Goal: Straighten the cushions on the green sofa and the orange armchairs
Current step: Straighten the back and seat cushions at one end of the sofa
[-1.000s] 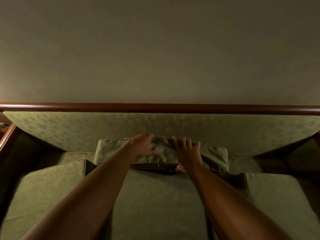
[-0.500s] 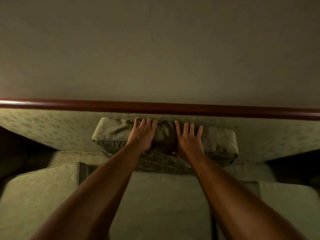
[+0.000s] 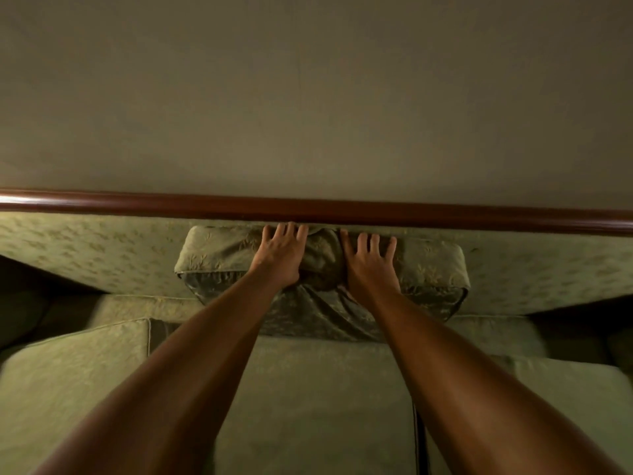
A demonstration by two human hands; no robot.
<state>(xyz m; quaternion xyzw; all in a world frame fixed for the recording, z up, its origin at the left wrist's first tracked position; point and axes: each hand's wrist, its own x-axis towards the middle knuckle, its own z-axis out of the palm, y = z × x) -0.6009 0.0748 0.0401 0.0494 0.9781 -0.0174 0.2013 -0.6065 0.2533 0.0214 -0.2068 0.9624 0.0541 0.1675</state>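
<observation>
The cushion (image 3: pixel 219 255) stands against the sofa back (image 3: pixel 85 248), just under the wooden rail (image 3: pixel 445 212). The left hand (image 3: pixel 279 257) and right hand (image 3: pixel 371 265) press flat, fingers spread, denting its middle — soft, light, likely easiest gripped at the corners.

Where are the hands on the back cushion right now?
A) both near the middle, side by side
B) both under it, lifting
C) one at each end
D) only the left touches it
A: the left hand and right hand press flat near the middle of the back cushion, fabric bunched between them.
</observation>
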